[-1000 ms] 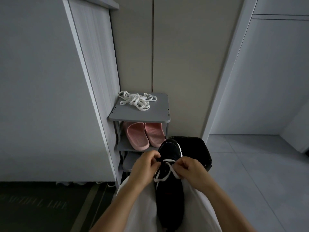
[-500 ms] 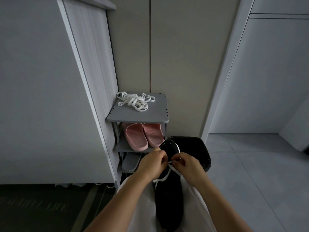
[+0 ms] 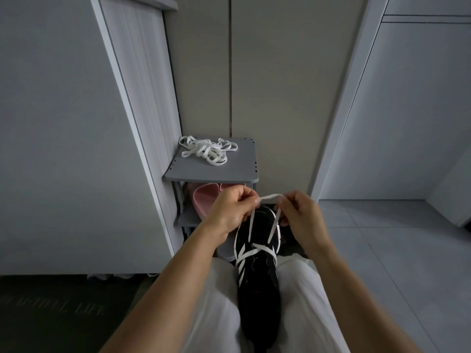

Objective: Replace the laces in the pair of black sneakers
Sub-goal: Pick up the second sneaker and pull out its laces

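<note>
One crossing: flat white lace (image 3: 261, 249) on black fabric sneaker (image 3: 257, 281) beneath both hands.
Grip: left hand (image 3: 229, 212), right hand (image 3: 303, 217) pinch its strands.
Pending: most lacing, probably.

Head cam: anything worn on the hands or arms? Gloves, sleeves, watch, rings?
Nothing visible. Left hand and right hand are ungloved, with no watch or bracelet at either wrist. Both forearms are uncovered to the frame edge, no sleeve showing. No rings I can make out.

A grey shoe rack (image 3: 229, 169) stands at the frame's centre. A tangle of white laces (image 3: 206, 151) lies on its top shelf; pink slippers (image 3: 201, 200) lie on the shelf below.
</note>
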